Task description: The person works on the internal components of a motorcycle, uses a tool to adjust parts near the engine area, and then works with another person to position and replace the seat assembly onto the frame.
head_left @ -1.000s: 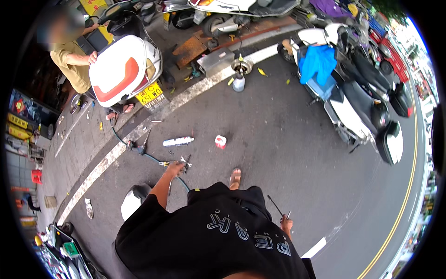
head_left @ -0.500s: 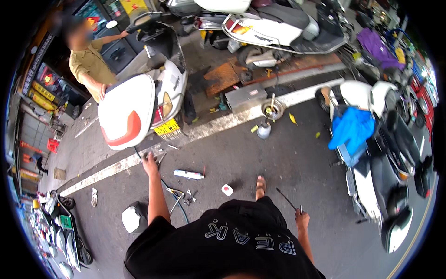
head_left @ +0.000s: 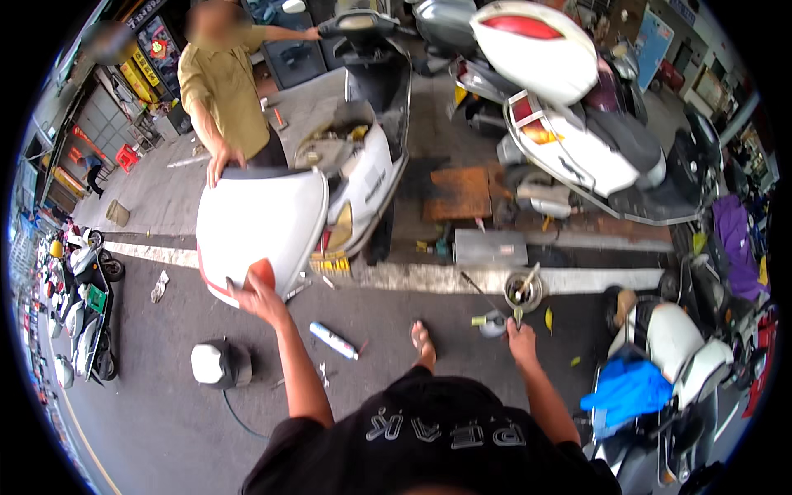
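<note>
My left hand (head_left: 261,295) has its fingers spread in front of the red-orange reflector of a large white scooter top box (head_left: 260,219); I cannot tell whether it touches the box. Another person's hand (head_left: 223,162) rests on the box's upper edge. That box is at the rear of a white scooter (head_left: 367,177) whose seat area is uncovered. In my right hand (head_left: 521,342) is a thin dark rod (head_left: 478,287), pointing up and to the left. Just beyond that hand are a small grey container (head_left: 492,323) and a round pot (head_left: 525,290) with a stick-like tool in it.
A spray can (head_left: 334,340) lies between my arms, with metal tools (head_left: 324,375) nearby. A white-and-black rounded object (head_left: 219,363) with a hose stands at left. Beyond the white kerb line sits a grey metal box (head_left: 490,247). Parked scooters (head_left: 652,384) crowd the right; one carries a blue cloth (head_left: 627,392).
My left hand has come up from below the top box to the front of its reflector. My right hand has swung forward with the rod, toward the pot. My view has turned.
</note>
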`<action>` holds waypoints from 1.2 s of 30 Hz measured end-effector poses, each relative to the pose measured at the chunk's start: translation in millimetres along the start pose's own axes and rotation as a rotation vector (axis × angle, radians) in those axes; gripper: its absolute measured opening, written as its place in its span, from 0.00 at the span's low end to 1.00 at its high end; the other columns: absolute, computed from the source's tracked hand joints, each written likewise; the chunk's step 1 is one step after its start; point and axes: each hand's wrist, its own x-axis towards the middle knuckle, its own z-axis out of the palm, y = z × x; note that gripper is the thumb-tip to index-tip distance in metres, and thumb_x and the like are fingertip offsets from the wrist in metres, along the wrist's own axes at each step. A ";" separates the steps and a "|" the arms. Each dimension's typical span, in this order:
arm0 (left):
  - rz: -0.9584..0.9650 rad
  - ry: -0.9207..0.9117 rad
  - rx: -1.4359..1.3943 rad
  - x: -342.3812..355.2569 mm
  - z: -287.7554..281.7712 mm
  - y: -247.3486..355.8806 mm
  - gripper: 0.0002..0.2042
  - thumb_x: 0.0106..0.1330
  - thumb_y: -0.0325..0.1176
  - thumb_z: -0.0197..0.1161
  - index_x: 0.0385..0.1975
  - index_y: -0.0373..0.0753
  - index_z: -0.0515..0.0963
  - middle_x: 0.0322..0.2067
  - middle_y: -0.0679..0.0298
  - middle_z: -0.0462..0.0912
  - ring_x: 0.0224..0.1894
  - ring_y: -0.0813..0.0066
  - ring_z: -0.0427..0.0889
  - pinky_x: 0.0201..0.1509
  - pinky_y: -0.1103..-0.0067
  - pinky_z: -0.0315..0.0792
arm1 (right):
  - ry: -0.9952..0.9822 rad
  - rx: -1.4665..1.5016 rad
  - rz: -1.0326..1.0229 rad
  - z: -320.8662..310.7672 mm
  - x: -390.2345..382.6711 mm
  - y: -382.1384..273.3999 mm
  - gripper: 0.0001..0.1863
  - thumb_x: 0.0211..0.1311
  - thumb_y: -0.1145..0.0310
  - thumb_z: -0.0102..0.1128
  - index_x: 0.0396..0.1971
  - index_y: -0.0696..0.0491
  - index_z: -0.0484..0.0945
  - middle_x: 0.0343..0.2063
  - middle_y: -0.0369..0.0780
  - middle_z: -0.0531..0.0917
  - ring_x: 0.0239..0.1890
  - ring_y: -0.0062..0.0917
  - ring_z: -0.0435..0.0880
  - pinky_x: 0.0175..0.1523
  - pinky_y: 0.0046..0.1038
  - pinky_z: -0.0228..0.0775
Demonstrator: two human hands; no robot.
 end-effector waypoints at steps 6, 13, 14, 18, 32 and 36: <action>0.172 0.124 0.454 14.1 29.1 -2.3 0.28 0.66 0.46 0.50 0.59 0.32 0.59 0.58 0.50 0.62 0.62 0.55 0.57 0.64 0.62 0.51 | -0.196 0.383 0.294 69.9 124.8 -120.2 0.17 0.63 0.56 0.50 0.38 0.56 0.73 0.22 0.38 0.79 0.13 0.15 0.66 0.17 0.22 0.56; 0.294 0.227 0.542 13.5 38.8 -34.0 0.25 0.67 0.42 0.48 0.58 0.32 0.59 0.52 0.51 0.66 0.55 0.59 0.65 0.57 0.67 0.57 | -0.753 0.428 0.365 158.1 235.4 -248.8 0.16 0.62 0.53 0.52 0.30 0.52 0.73 0.22 0.34 0.76 0.14 0.15 0.63 0.17 0.19 0.51; 0.323 0.259 0.558 17.2 39.8 -39.1 0.25 0.67 0.42 0.48 0.58 0.31 0.59 0.45 0.53 0.72 0.48 0.63 0.71 0.52 0.70 0.63 | -0.751 0.387 0.337 178.9 247.7 -270.0 0.16 0.61 0.52 0.52 0.29 0.51 0.72 0.21 0.34 0.75 0.14 0.15 0.63 0.16 0.20 0.51; 0.165 0.269 0.375 21.1 47.9 -43.1 0.24 0.68 0.41 0.48 0.57 0.31 0.57 0.19 0.68 0.67 0.23 0.80 0.65 0.32 0.82 0.62 | -0.990 0.355 0.298 243.0 275.3 -328.7 0.22 0.58 0.45 0.52 0.25 0.51 0.72 0.17 0.33 0.72 0.14 0.16 0.62 0.16 0.21 0.52; -0.314 0.577 0.496 20.8 77.4 -32.5 0.30 0.67 0.52 0.35 0.56 0.30 0.59 0.54 0.49 0.64 0.58 0.55 0.63 0.58 0.65 0.61 | -1.178 0.312 0.778 397.0 275.9 -379.0 0.34 0.54 0.32 0.42 0.39 0.50 0.73 0.34 0.41 0.80 0.31 0.30 0.78 0.34 0.37 0.70; -0.351 0.481 0.421 24.7 77.4 -32.5 0.33 0.66 0.56 0.30 0.57 0.32 0.57 0.54 0.50 0.62 0.59 0.57 0.63 0.57 0.62 0.63 | -1.316 0.678 1.010 410.9 266.1 -362.2 0.36 0.56 0.34 0.39 0.52 0.48 0.68 0.48 0.37 0.76 0.52 0.29 0.71 0.58 0.37 0.60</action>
